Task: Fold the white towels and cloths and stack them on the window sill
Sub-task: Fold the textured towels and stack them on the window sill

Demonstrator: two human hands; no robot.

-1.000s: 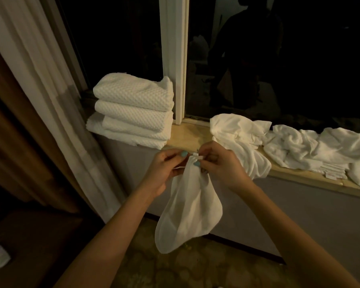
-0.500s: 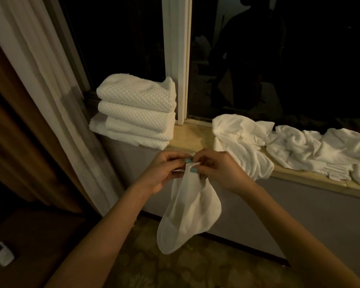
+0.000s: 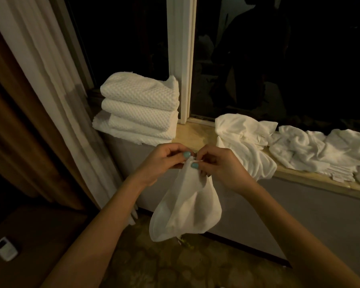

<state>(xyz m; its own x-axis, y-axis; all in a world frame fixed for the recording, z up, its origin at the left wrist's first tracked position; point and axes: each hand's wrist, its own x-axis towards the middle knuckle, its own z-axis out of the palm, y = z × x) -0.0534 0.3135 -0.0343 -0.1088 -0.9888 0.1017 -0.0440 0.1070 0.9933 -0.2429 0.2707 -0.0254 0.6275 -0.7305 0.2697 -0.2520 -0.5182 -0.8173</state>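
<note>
cloth [image 3: 185, 206] hangs lengthwise downward, top pinched by left hand [image 3: 164, 161] and right hand [image 3: 220, 165].

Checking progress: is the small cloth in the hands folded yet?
Not folded. The small cloth hangs loose and bunched, pinched at its top by the left hand and right hand.

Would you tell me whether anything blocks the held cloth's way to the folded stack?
Nothing visible does; the cloth, pinched by the left hand and right hand, hangs in open air below the folded stack.

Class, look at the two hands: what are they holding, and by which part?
Both hands, left hand and right hand, pinch the small white cloth at its top edge.
</note>
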